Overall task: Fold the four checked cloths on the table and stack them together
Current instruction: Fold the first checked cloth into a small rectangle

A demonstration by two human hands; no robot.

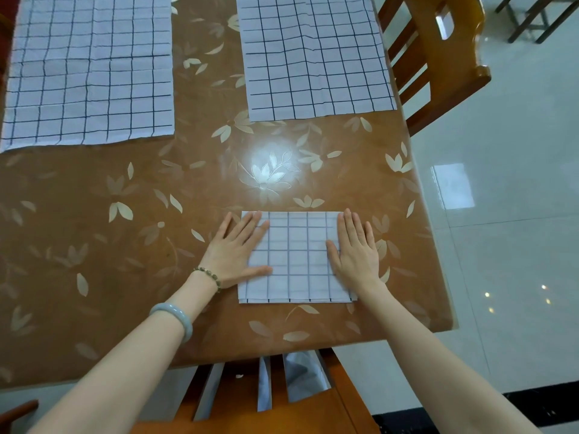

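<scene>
- Folded checked cloth [297,258] lies at the table's [125,214] 5 o'clock.
- Left hand [238,252] and right hand [355,252] press its sides, fingers straight, grasping nothing.
- Not yet folded: 11 o'clock cloth [91,67], 1 o'clock cloth [316,54]; fourth unseen.

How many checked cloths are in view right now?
3: folded cloth under left hand and right hand, far-left cloth flat, far-right cloth flat. A fourth may be hidden.
</scene>
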